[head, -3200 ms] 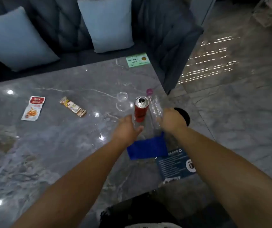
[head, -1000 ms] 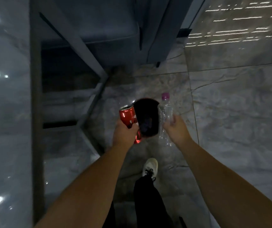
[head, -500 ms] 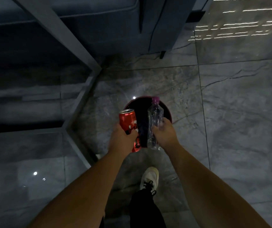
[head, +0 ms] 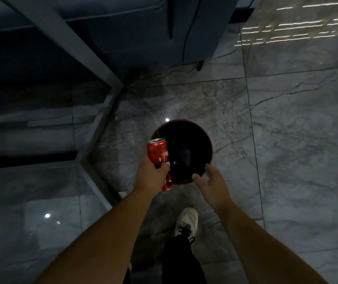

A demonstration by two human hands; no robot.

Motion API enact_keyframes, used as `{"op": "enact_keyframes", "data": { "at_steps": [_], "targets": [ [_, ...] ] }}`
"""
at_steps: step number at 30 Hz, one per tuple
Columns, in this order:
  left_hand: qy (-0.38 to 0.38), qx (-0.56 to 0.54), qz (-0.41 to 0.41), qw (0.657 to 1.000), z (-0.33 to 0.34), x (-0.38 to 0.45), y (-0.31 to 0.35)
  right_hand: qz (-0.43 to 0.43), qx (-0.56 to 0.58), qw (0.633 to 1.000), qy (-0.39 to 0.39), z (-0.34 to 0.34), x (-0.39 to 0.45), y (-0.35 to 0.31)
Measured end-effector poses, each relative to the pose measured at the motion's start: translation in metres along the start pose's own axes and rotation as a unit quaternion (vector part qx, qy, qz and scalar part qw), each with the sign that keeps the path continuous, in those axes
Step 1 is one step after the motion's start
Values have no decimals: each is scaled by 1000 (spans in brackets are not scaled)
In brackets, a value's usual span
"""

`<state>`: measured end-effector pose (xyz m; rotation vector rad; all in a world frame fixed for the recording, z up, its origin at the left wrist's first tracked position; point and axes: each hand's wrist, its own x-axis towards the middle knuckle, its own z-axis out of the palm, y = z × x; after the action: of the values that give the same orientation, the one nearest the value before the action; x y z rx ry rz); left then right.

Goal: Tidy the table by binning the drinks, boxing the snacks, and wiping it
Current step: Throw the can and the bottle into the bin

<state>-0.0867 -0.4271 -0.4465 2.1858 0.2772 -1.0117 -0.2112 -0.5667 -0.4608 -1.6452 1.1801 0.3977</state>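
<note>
Binning the drinks: left hand [head: 150, 174], grip clamped on the red can [head: 157, 153], holds it tilted at the near-left rim of the bin [head: 210, 144]; right hand [head: 212, 182] spread, empty; next, shift can over the opening and let go.

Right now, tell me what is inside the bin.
The bin looks dark inside; only a dim, unclear shape lies near the middle. The red can in the left hand covers its left rim.
</note>
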Motion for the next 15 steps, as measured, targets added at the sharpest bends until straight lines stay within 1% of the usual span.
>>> {"op": "enact_keyframes", "data": {
  "at_steps": [6,9,15],
  "targets": [
    [-30,14,9,999,9,2,4,15,-71,997,-17,-12,-24,33],
    [-42,22,14,999,14,5,11,10,-85,996,-34,-12,-30,39],
    [-37,60,-19,997,30,19,33,-5,-98,994,-56,-15,-36,43]
  ]
}}
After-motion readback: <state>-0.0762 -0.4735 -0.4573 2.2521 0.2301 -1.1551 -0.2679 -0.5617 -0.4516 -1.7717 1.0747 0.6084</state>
